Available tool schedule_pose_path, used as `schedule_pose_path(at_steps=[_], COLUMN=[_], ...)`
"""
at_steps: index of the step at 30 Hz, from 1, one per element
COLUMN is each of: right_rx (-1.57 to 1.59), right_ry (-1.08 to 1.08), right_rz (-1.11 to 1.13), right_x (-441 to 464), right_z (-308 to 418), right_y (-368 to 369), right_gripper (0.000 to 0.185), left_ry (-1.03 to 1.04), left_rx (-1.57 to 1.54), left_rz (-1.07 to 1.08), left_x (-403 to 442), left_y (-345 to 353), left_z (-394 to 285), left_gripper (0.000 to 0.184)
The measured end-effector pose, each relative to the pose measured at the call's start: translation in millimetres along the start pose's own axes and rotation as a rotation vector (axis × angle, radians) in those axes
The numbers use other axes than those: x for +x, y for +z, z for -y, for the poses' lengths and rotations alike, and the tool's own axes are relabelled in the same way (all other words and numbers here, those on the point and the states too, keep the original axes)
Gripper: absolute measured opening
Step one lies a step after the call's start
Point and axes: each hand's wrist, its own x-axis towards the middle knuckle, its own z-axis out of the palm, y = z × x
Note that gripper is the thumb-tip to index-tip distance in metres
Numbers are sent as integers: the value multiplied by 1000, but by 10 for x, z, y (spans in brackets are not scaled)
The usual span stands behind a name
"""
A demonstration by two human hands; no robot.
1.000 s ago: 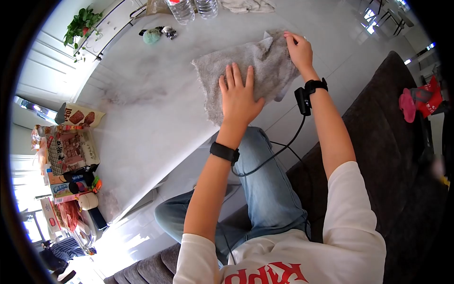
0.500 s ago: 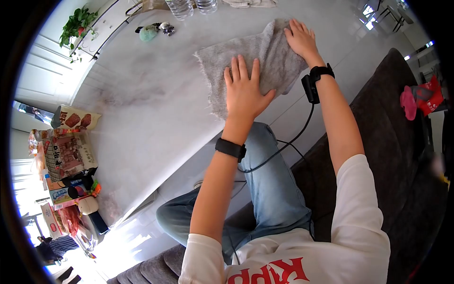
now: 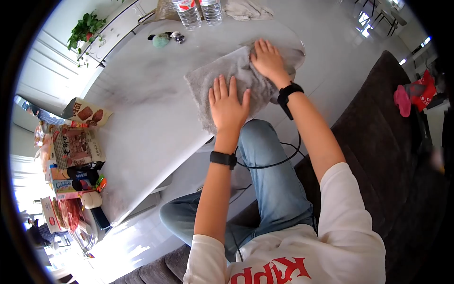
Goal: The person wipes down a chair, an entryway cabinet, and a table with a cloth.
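Note:
A grey fluffy cloth [image 3: 203, 90] lies spread over the right end of the pale marbled table [image 3: 142, 118]. My left hand [image 3: 228, 106] rests flat on the cloth's middle, its fingers spread. To the right and farther back, my right hand [image 3: 268, 61] presses on the cloth's upper part, palm down and fingers stretched out. Neither hand grips anything. Under the right hand the cloth has soft folds, and its right edge is partly hidden by that hand and wrist.
Two water bottles [image 3: 188, 16] and a light crumpled cloth [image 3: 248, 9] stand or lie at the far edge. A green object [image 3: 160, 40] is near them. Snack packages [image 3: 78, 144] crowd the left end. A dark sofa [image 3: 373, 142] is at the right.
My right hand has moved left and nearer, off the cloth's far right corner, which it held pinched a second ago. The cloth now reaches less far right.

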Motion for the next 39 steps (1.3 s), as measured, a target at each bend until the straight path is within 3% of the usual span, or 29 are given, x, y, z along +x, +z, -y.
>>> schedule_pose_path(at_steps=[10, 28, 39], right_rx=[88, 477, 585], right_ry=[-288, -601, -747], right_rz=[-57, -50, -183], right_x=[-872, -2455, -2501], right_z=[1481, 3248, 3170], right_y=[-3, -43, 20], right_gripper=[60, 58, 53], left_ry=[-199, -503, -690], left_rx=[194, 405, 441], left_rz=[42, 83, 158], left_x=[-630, -2089, -2439], left_y=[-605, -1714, -1856], left_z=[860, 2475, 2543], left_gripper=[53, 54, 56])
